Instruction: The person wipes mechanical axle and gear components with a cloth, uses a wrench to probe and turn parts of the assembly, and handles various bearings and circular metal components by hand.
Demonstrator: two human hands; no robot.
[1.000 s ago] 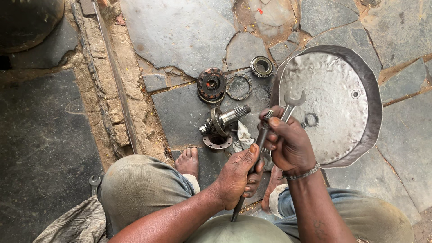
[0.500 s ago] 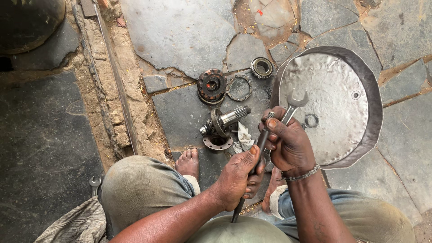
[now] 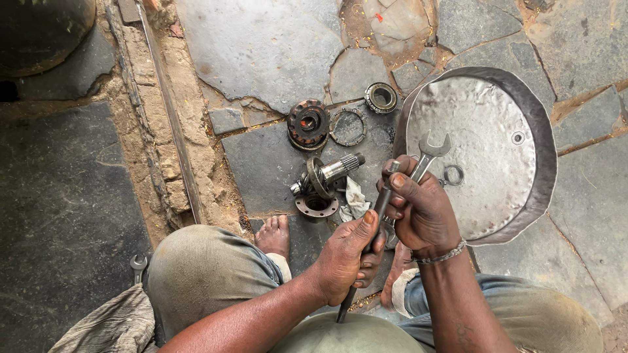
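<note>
One dark steel rod [image 3: 373, 229], left hand [image 3: 347, 258] clenched round it; one silver open-ended spanner [image 3: 428, 153], right hand [image 3: 422, 212] gripping; four rusty drivetrain parts [image 3: 309, 123] ahead; one dented metal basin [image 3: 523, 117] beside

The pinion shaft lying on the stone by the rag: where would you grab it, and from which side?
Grip the pinion shaft by its bare splined stem at the upper right, coming from above. The stem is slim and points free toward the metal pan, while the flanged, geared end sits low against the loose flange.

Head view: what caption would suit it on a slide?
Seated on stone paving, left hand holds a dark rod, right hand a spanner, beside a dented metal pan.
</note>
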